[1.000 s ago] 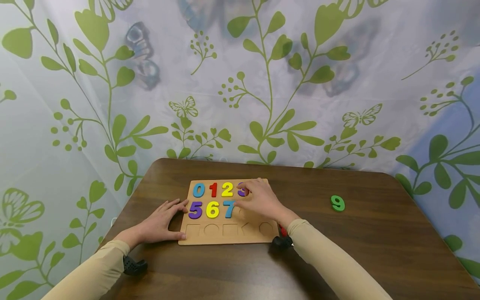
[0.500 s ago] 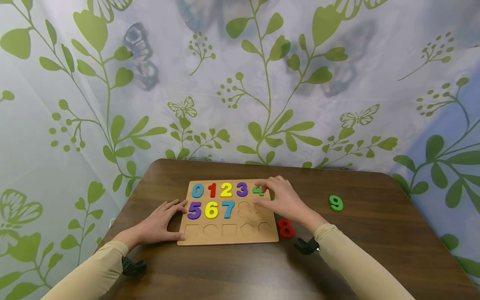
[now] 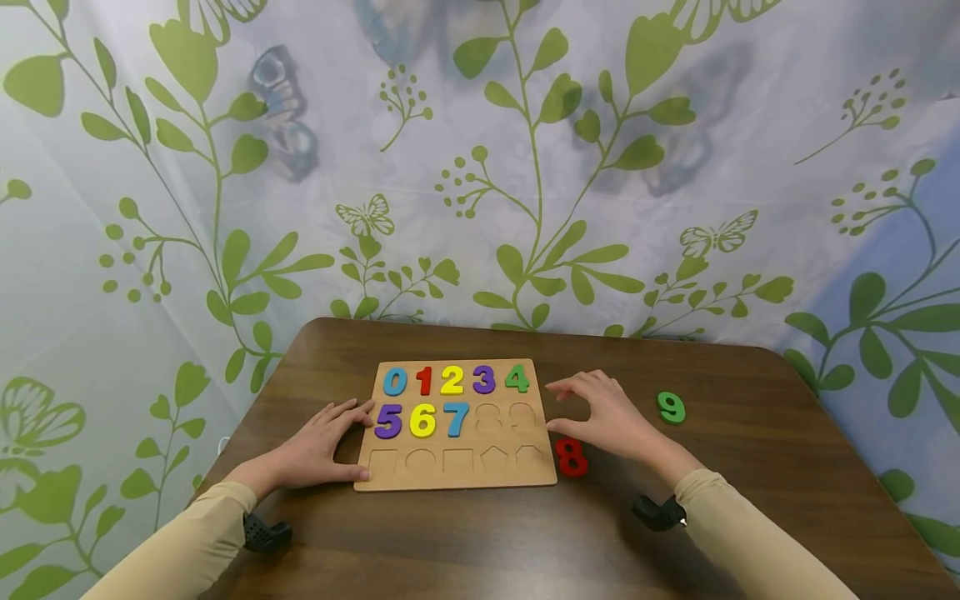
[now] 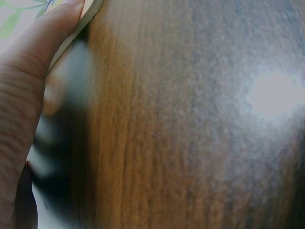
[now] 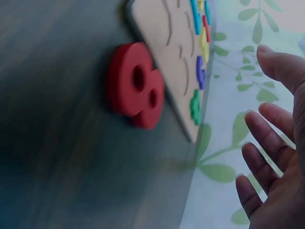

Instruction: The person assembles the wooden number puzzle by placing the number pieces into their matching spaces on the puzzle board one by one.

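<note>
A wooden number puzzle board [image 3: 457, 483] lies on the table, with the digits 0 to 7 seated in its upper two rows. My left hand [image 3: 318, 446] rests at the board's left edge, its thumb and fingertips touching the rim. Just off the right edge hovers my right hand [image 3: 607, 421], fingers spread a little and nothing between them. Below it lies a red number 8 [image 3: 572, 457], close beside the board; the right wrist view also shows this red 8 [image 5: 131, 81]. Farther right sits a green number 9 [image 3: 671, 407]. The green number 4 [image 3: 517, 378] fills the top right recess.
Hollow outlines of 8 and 9 show in the board's middle row, and shape outlines run along its lowest row. The brown table [image 3: 465, 542] ends at the back against a leaf-patterned curtain [image 3: 420, 183].
My right hand has moved right, from over the 3 across the 4 and off the board. The green 4 and the red 8 have come into full view. The left hand stays put.
</note>
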`<state>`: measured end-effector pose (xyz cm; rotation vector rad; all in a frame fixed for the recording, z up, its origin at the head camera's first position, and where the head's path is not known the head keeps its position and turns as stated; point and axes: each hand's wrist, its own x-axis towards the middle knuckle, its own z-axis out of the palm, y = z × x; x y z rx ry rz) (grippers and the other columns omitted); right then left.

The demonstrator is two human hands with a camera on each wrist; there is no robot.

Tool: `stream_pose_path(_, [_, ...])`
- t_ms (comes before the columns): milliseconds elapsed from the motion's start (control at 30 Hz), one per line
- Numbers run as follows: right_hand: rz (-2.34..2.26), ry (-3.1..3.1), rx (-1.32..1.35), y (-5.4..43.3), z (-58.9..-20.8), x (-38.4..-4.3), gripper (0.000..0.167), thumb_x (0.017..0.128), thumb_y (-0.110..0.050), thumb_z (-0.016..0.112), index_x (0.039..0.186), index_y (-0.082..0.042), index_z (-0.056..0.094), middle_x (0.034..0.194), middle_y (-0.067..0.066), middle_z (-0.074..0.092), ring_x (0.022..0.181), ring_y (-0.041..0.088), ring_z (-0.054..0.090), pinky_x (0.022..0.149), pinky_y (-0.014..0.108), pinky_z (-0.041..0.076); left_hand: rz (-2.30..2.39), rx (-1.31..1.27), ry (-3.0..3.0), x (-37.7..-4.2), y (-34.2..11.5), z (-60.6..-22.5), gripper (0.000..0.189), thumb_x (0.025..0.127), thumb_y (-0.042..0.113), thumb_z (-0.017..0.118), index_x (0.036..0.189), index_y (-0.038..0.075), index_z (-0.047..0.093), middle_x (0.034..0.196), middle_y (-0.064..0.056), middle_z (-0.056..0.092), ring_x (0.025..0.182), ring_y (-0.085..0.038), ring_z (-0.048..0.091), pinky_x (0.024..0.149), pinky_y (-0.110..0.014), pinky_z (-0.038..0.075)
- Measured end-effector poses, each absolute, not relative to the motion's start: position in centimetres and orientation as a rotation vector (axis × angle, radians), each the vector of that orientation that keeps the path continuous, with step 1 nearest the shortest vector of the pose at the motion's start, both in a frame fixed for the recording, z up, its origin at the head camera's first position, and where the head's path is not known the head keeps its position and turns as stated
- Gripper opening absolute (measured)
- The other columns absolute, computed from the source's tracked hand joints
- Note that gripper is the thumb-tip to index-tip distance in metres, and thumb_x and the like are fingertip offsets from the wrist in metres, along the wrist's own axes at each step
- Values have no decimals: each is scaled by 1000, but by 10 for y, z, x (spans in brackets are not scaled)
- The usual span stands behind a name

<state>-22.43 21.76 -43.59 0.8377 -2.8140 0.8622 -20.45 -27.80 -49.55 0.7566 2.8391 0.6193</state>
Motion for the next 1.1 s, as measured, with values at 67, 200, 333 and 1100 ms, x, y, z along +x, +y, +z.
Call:
stream_pose_path(67, [869, -2841, 841, 225, -440, -222, 55, 86, -51, 81, 132, -24, 66, 110, -6, 65, 115, 20, 49, 103, 56, 33, 618, 756, 2839, -204, -278, -496, 79, 78, 77, 70, 134, 25, 53, 165, -4, 32, 152, -40, 22, 120, -64, 11])
stream_pose_path(200, [876, -2905, 835, 238, -447, -217, 62, 85, -53, 81, 136, -21, 65, 117, -2, 66, 117, 20, 48, 103, 56, 34, 612, 756, 2839, -205, -279, -496, 79, 77, 78, 70, 134, 25, 52, 166, -4, 32, 152, -40, 22, 120, -64, 12])
stream_pose_path(333, [871, -2953, 823, 246, -453, -213, 64, 85, -55, 80, 137, -20, 64, 122, -4, 64, 118, 19, 48, 102, 56, 37, 612, 755, 2839, -205, -279, -497, 80, 77, 78, 70, 134, 25, 53, 166, -4, 32, 152, -40, 22, 121, -64, 11])
stream_pose_path(1100, [881, -3087, 796, 261, -485, -205, 75, 72, -65, 85, 137, -33, 64, 124, -10, 55, 118, 20, 43, 101, 60, 33, 606, 748, 2836, -205, -278, -496, 80, 77, 77, 70, 135, 26, 52, 166, -4, 31, 152, -40, 22, 121, -64, 10])
